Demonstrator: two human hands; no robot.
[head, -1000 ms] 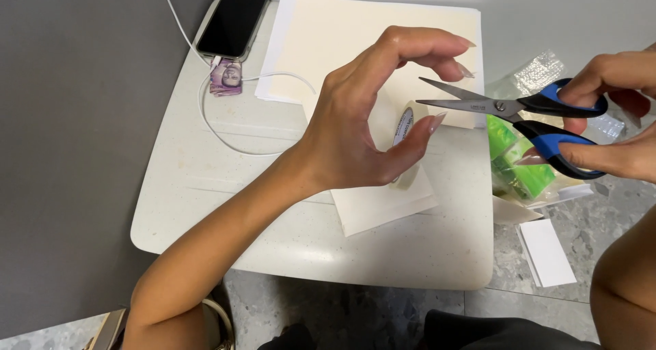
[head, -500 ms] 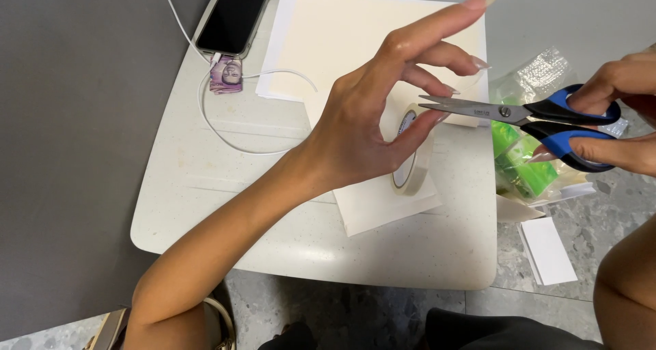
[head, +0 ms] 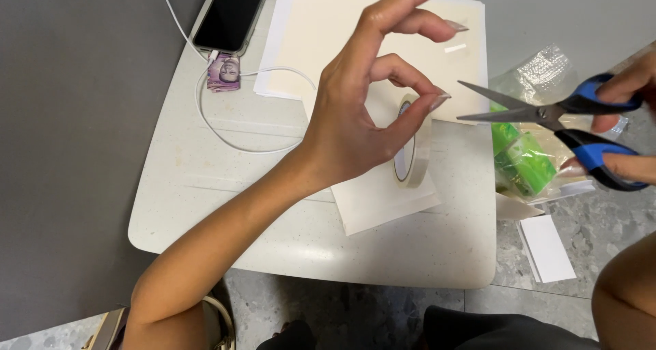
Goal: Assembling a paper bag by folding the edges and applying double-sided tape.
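Above, left hand (head: 355, 124) pinching tape roll (head: 412, 152); right hand (head: 625, 128) with scissors (head: 547, 114)

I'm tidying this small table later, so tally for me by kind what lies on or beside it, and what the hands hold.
Scissors, blue-handled, in the right hand: 1
Tape roll by the left hand: 1
Phone: 1
White cable: 1
Clear bag with green packs: 1
Paper stack: 1
Total: 6
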